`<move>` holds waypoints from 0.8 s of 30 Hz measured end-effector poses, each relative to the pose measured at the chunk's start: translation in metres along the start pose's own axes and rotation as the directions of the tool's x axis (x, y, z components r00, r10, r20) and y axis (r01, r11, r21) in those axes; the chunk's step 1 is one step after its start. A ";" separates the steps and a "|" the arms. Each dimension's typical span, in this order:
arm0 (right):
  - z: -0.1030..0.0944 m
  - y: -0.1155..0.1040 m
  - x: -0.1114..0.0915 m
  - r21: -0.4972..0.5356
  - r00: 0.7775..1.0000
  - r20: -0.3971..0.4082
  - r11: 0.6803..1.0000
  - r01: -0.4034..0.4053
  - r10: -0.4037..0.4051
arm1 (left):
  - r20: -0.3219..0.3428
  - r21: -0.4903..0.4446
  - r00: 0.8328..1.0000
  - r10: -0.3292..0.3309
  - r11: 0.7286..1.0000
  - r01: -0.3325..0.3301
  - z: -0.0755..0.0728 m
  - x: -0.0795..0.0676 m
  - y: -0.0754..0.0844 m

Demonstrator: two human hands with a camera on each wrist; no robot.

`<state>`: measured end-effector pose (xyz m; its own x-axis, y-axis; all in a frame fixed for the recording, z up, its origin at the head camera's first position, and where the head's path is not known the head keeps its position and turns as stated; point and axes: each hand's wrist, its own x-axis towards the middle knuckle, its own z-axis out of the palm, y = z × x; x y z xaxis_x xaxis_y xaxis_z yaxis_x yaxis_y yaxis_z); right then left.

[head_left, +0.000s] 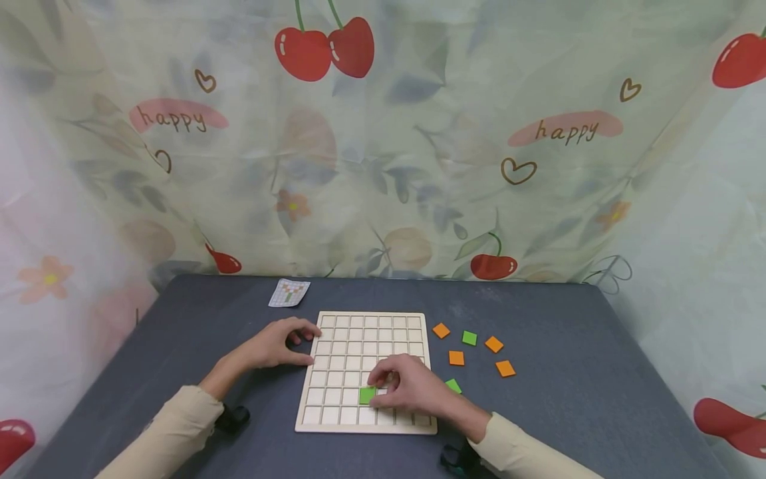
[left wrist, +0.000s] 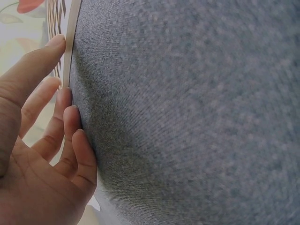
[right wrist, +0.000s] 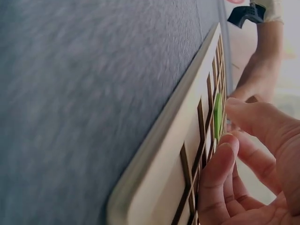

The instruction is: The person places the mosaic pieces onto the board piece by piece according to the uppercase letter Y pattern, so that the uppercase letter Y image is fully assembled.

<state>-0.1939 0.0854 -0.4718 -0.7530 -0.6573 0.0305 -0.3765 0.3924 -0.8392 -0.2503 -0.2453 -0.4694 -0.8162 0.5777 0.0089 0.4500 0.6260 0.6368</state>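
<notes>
A pale wooden grid board (head_left: 335, 428) lies on the table, marked off in small square cells. My left hand (head_left: 281, 342) rests at its left side, thumb and fingertips against the edge; in the left wrist view the fingers (left wrist: 71, 117) are loosely bent beside the board's rim (left wrist: 70, 47). Over the lower middle of the grid, my right hand (head_left: 409, 386) pinches a green square tile (head_left: 366, 396) between thumb and forefinger. From the right wrist, that tile (right wrist: 217, 115) appears low at the cells, by the thumb tip; whether it is fully seated I cannot tell.
Right of the board lie several orange tiles (head_left: 457, 358) and a green tile (head_left: 469, 338). Another green tile (head_left: 453, 386) is partly hidden behind the right hand. A small card with a printed coloured grid pattern (head_left: 289, 293) lies at the back left, near the patterned curtain (head_left: 383, 153).
</notes>
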 end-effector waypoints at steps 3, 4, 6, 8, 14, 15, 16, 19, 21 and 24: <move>-0.004 0.002 -0.003 0.009 1.000 0.005 1.000 -0.001 0.001 | -0.002 0.000 1.000 -0.005 1.000 0.005 0.000 0.000 0.000; -0.006 0.003 -0.004 0.011 1.000 0.007 1.000 -0.003 0.003 | -0.002 0.000 1.000 -0.006 1.000 0.006 0.000 0.000 -0.001; -0.010 0.003 -0.006 0.014 1.000 0.012 1.000 -0.005 0.005 | -0.003 -0.002 1.000 -0.009 1.000 0.009 0.000 0.000 -0.001; -0.015 0.003 -0.009 0.019 1.000 0.017 1.000 -0.008 0.007 | -0.003 -0.003 1.000 -0.010 1.000 0.010 0.000 0.000 -0.001; -0.035 0.008 -0.020 0.054 1.000 0.025 0.998 0.012 -0.013 | 0.000 -0.003 1.000 -0.013 1.000 0.013 0.001 0.002 -0.001; -0.038 0.009 -0.023 0.065 1.000 0.027 0.998 0.013 -0.015 | 0.000 -0.003 1.000 -0.013 1.000 0.013 0.001 0.002 -0.001; -0.042 0.010 -0.025 0.075 0.999 0.029 0.997 0.013 -0.015 | 0.001 -0.002 1.000 -0.012 1.000 0.012 0.001 0.002 -0.001; -0.053 0.014 -0.033 0.090 0.999 0.031 0.996 0.025 -0.028 | 0.002 0.000 1.000 -0.011 1.000 0.011 0.000 0.002 -0.001; -0.059 0.016 -0.038 0.091 0.999 0.025 0.995 0.038 -0.041 | 0.003 -0.001 1.000 -0.009 1.000 0.009 0.000 0.002 -0.001; -0.067 0.020 -0.045 0.099 0.998 0.020 0.993 0.060 -0.062 | 0.005 -0.002 1.000 -0.009 1.000 0.009 0.000 0.001 -0.001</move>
<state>-0.2038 0.1660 -0.4534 -0.7174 -0.6930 0.0717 -0.3656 0.2869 -0.8854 -0.2514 -0.2450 -0.4701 -0.8184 0.5746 -0.0005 0.4420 0.6301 0.6385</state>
